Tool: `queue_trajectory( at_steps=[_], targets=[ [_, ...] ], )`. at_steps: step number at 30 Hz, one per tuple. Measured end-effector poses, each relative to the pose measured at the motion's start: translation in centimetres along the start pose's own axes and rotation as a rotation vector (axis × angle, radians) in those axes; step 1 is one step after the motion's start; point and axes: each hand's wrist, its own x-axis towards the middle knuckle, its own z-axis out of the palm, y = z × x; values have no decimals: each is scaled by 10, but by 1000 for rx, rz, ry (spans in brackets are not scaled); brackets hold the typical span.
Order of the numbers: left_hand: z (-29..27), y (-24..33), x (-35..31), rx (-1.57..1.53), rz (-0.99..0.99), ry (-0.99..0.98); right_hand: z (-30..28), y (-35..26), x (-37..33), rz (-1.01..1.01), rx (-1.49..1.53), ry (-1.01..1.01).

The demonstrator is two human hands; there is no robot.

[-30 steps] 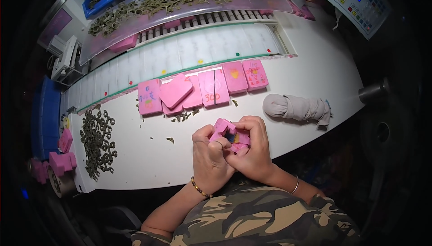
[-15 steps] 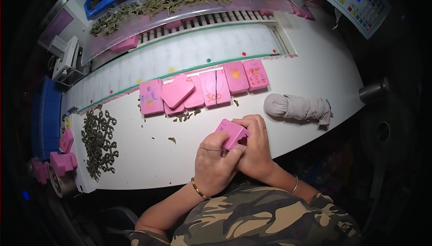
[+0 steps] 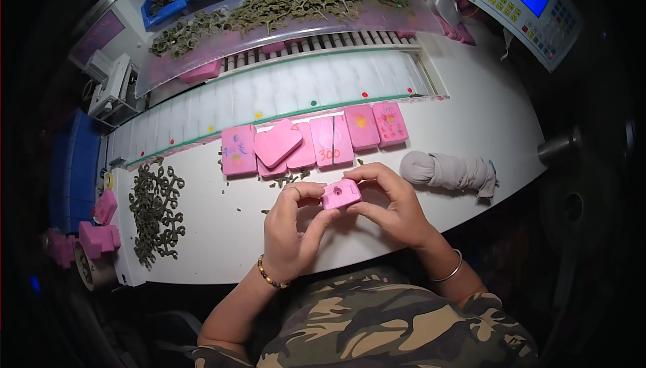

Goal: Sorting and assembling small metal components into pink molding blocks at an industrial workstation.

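Note:
A small pink rubber mould [image 3: 342, 195] is held up over the near part of the white table, pinched between my two hands. Its face toward me has a dark hole. My left hand [image 3: 288, 223] grips the left end with thumb and fingers; a thin dark band loops round one finger. At the right end, my right hand [image 3: 397, 214] holds it between thumb and forefinger. Just beyond lie small dark-green branched pieces [image 3: 286, 181]. Behind them runs a row of flat pink moulds [image 3: 331, 140], one resting aslant on others.
A pile of green branched pieces [image 3: 156, 213] lies at left. To the right is a grey cloth-wrapped bundle [image 3: 447, 171]. A white, green-edged strip [image 3: 282, 85] crosses behind, below a clear tray [image 3: 202, 55] of green pieces. A keypad control box [image 3: 525, 11] stands far right.
My hands have moved apart to the mould's two ends. The mould has turned so that its holed face shows. The whole view has shifted slightly.

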Motion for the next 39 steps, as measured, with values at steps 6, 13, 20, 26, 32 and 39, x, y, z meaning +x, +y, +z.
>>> queue_trajectory(
  at_steps=[6, 13, 20, 26, 32, 39],
  targets=[
    [-15, 10, 12, -250, -214, -9, 6, -3, 5, 5, 47, 101],
    [-49, 31, 34, -248, -161, -148, -5, -18, 14, -24, -21, 205],
    [-39, 30, 47, -7, 9, -424, -9, -36, 10, -157, 57, 0],
    [-34, -6, 22, -543, -372, -390, -13, -37, 5, 34, 533, 16],
    [-34, -11, 20, -1115, -483, 219, -7, -42, 12, 110, 555, 67],
    [-31, 15, 12, -211, 46, 362, 8, -42, 28, 217, 526, 93]
  ],
)
